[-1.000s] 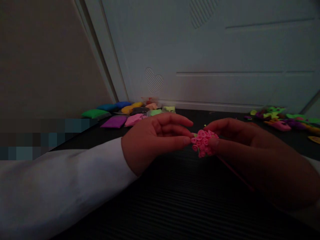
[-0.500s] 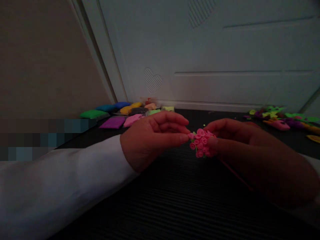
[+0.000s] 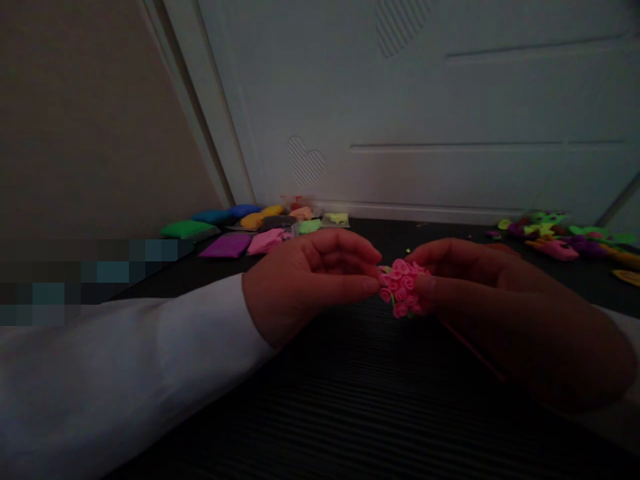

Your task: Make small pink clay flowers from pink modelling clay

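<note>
Between my two hands is a small cluster of pink roses (image 3: 401, 288), with bits of green among the blooms. My right hand (image 3: 505, 300) is closed around its right side, the thumb pressed on the flowers. With thumb and fingertips pinched together, my left hand (image 3: 315, 283) grips the cluster's left edge; what exactly lies under those fingertips is hidden. Under my right hand a thin reddish strip or stick (image 3: 473, 348) slants down toward the right, partly covered by the palm.
At the back left lie several packets of coloured clay, including a green packet (image 3: 189, 230) and a purple packet (image 3: 226, 246). Colourful shaped pieces (image 3: 555, 245) are heaped at the back right. A white panelled door (image 3: 425, 107) rises behind the dark table (image 3: 320, 407).
My left hand has shifted very slightly right and down, its fingers a little more curled over the cluster's edge. My right hand holds nearly the same position.
</note>
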Demonstrator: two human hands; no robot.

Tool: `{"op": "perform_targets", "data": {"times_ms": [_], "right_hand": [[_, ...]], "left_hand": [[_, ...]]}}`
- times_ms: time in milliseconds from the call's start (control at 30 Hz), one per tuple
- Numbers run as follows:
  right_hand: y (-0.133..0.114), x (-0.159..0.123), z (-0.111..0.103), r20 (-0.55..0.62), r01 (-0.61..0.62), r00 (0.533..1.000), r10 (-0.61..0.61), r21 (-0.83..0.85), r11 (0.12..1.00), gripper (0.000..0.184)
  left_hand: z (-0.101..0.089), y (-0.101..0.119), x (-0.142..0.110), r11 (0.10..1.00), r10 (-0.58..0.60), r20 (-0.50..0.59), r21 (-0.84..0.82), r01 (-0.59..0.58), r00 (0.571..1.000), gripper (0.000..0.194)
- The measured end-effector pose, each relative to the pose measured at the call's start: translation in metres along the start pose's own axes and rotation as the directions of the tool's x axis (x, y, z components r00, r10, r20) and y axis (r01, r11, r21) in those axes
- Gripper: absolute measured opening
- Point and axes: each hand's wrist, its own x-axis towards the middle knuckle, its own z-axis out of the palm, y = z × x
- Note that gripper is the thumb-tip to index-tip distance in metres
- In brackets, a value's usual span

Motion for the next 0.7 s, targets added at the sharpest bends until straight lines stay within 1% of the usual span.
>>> {"op": "perform_targets", "data": {"times_ms": [133, 267, 533, 700], "right_hand": [[-0.0004, -0.0013, -0.0013, 0.029, -0.003, 1.0, 0.002, 0.042, 0.999, 0.017], [-0.001, -0.003, -0.002, 0.066, -0.005, 0.998, 0.0, 0.078, 0.997, 0.017], [-0.0024, -0.0017, -0.0015, 0.115, 0.01, 0.993, -0.022, 0.103, 0.995, 0.013], [-0.0016, -0.0011, -0.0015, 0.109, 0.002, 0.994, -0.012, 0.096, 0.995, 0.012]], "left_hand": [[-0.0005, 0.0009, 0.0, 0.999, 0.009, 0.003, -0.05, -0.009, 1.0, 0.021], [-0.0011, 0.0001, 0.0009, 0.995, -0.021, -0.014, -0.097, 0.02, 1.0, 0.022], [0.0009, -0.0006, 0.001, 0.99, -0.014, 0.051, -0.138, 0.021, 0.999, 0.022], [0.0025, 0.0001, 0.0011, 0.994, -0.004, 0.065, -0.112, 0.011, 0.998, 0.022]]}}
